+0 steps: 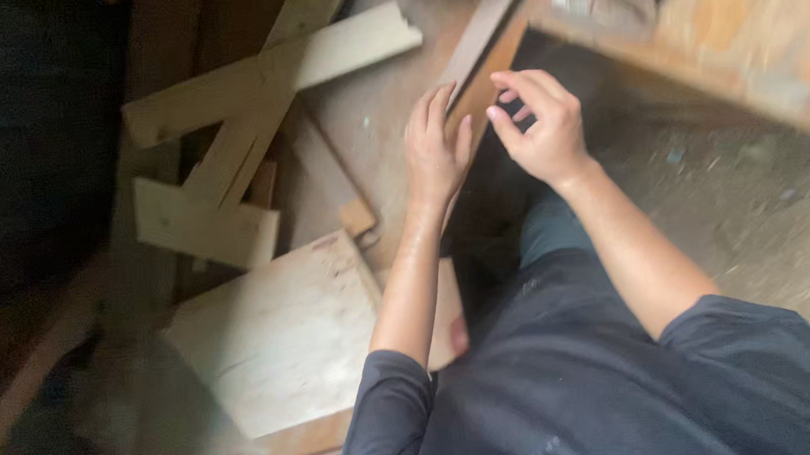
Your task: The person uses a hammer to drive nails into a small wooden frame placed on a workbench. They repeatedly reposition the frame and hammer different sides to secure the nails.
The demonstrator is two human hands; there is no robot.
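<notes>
My left hand (434, 148) lies flat with its fingers together against the edge of a long brown wooden strip (487, 43) that runs up and to the right. My right hand (540, 125) hovers just right of that strip, thumb and fingers curled near each other around a dark gap; whether it pinches anything I cannot tell. Both forearms come out of dark blue sleeves. The picture is blurred by motion.
Pale offcuts lie at the left: a long plank (268, 75), a slanted board (244, 144), a short block (198, 224) and a wide square panel (283, 333). A wooden bench top (754, 17) fills the upper right. Dusty floor (760, 209) lies at the right.
</notes>
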